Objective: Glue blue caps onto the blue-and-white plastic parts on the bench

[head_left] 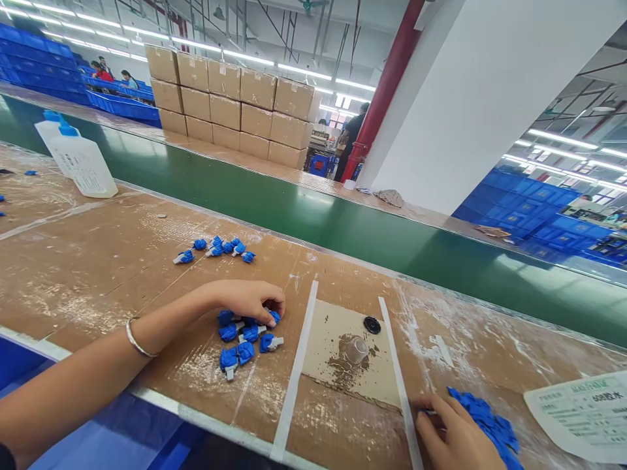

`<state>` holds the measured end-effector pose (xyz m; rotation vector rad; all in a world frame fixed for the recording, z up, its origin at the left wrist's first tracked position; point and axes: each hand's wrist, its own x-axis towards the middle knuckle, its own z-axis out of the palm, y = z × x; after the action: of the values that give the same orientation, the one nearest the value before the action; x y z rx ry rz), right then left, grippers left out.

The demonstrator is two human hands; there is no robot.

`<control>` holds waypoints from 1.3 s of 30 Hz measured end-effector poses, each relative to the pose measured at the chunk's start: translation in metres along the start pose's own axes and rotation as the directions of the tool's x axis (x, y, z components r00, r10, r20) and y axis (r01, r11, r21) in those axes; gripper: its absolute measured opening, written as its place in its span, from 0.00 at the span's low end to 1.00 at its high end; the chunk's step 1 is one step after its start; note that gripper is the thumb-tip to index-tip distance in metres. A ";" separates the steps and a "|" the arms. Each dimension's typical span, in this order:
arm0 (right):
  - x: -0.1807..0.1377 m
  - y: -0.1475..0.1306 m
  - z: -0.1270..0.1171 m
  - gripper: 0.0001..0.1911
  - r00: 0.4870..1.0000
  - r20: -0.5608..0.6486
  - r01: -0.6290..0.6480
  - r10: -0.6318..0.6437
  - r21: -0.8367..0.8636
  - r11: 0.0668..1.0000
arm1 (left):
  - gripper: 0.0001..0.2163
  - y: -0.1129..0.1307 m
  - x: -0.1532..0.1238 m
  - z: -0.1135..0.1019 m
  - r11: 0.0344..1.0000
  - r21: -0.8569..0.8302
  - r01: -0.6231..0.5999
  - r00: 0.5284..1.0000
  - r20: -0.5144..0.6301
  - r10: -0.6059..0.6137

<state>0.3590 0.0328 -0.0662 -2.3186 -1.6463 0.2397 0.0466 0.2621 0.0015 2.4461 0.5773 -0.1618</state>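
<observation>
My left hand [252, 301] reaches over a cluster of small blue pieces with whitish tabs [251, 334]. Its thumb and fingers close on one blue piece [275, 318] at the cluster's far edge. At lower right my right hand [455, 434] has its fingers curled together beside a heap of flat blue pieces [487, 421]. Something thin and dark shows at those fingertips, too small to name. Between my hands, a cardboard square [318, 339] carries a small clear cup [356, 350], ringed by dark wet spots, and a black round cap [372, 324].
Another group of blue pieces [228, 247] lies farther back. White bottles with blue caps [88, 160] stand at left; a labelled white bottle [582, 418] lies at right. Beyond the table runs a green conveyor belt [235, 186], with stacked cartons [225, 104] behind it.
</observation>
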 end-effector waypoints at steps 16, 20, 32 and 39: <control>-0.009 0.015 0.008 0.23 0.696 -0.297 0.497 -0.654 -0.458 0.737 | 0.10 -0.002 0.007 0.008 0.998 -0.031 -0.059 0.985 -0.164 0.053; -0.004 0.014 0.006 0.19 0.706 -0.280 0.522 -0.650 -0.414 0.746 | 0.10 -0.002 0.006 0.006 0.998 0.032 -0.060 0.982 -0.180 0.065; 0.027 -0.062 0.001 0.17 0.738 -0.427 0.550 -0.523 -0.068 0.832 | 0.11 0.012 0.012 0.022 0.956 -0.276 -0.099 0.933 -0.361 -0.007; 0.035 -0.068 0.014 0.15 0.846 -0.364 0.486 -0.390 0.223 0.845 | 0.12 0.032 0.013 0.035 0.451 -0.865 -0.222 0.972 -0.233 0.033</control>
<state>0.3057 0.0890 -0.0558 -1.5950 -1.7769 0.0258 0.0729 0.2231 -0.0129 1.4257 0.3858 0.3725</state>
